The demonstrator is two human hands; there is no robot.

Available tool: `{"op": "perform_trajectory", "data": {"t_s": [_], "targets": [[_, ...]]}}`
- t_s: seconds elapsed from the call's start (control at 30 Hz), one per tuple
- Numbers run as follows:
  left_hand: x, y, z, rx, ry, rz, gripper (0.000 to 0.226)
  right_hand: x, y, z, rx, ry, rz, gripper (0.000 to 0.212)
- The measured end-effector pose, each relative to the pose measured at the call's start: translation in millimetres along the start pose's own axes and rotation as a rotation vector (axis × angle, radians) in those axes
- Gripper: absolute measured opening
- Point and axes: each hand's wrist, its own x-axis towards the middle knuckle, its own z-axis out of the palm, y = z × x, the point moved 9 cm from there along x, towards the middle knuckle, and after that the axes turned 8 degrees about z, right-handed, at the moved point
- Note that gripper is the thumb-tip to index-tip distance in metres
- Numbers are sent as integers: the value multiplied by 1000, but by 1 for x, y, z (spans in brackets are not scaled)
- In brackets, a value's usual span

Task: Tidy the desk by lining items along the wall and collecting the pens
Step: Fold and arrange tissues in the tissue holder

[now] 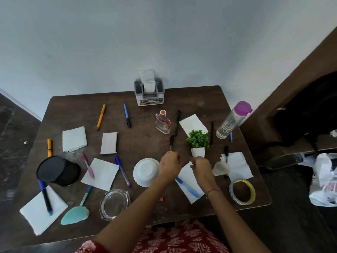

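Clothing: red patterned fabric (164, 240) at the bottom edge, both forearms reaching out over the desk (142, 143).
Left hand (170, 164): fingers curled round the lower end of a black pen (171, 142), which points away toward the wall.
Right hand (200, 166): just beside the left, fingertips drawn together at the corner of a white napkin (186, 174) — cannot tell whether they pinch it.
Under the right wrist: blue pen (187, 187) lying on that napkin.
Left of the left hand: overturned white bowl (145, 172), just beside it.
Beyond the right hand: potted plant (197, 143).
Far left of both hands: black cup (58, 170) — other pens lie scattered around it.
Right of the right hand: tape roll (242, 191).
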Motion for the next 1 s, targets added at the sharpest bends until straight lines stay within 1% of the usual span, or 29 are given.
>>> {"op": "perform_trajectory", "data": {"t_s": [0.07, 0.13, 0.23, 0.33, 0.4, 0.5, 0.57, 0.6, 0.63, 0.67, 0.8, 0.93, 1.0], "targets": [[-1, -1, 15, 31, -47, 12, 11, -4, 8, 16, -38, -53, -25, 38], [-3, -2, 29, 70, -90, 19, 13, -8, 17, 29, -112, -79, -44, 46], [-3, -3, 42, 99, -121, 31, 18, -12, 26, 37, -214, 17, -91, 55], [1, -2, 47, 115, -120, 46, 21, -14, 28, 40, -338, 52, -88, 70], [2, -1, 49, 117, -117, 50, 23, -14, 27, 40, -348, 57, -89, 72], [4, -1, 51, 122, -105, 44, 20, -12, 29, 37, -303, 71, -34, 69], [5, -2, 53, 123, -98, 31, 17, -13, 29, 34, -256, 61, -4, 57], [5, -3, 53, 121, -95, 26, 17, -13, 29, 36, -221, 27, -4, 51], [6, -3, 53, 117, -94, 23, 17, -13, 29, 39, -196, -6, -14, 47], [6, -3, 53, 111, -92, 21, 18, -13, 30, 39, -159, -5, -20, 45], [7, -4, 52, 66, -77, 23, 17, -15, 29, 33, -102, 35, -28, 38], [7, -3, 50, 3, -81, 48, 17, -15, 22, 25, -108, 107, -81, 39], [8, -1, 46, -15, -83, 67, 17, -16, 16, 19, -42, 133, -119, 37]]}}
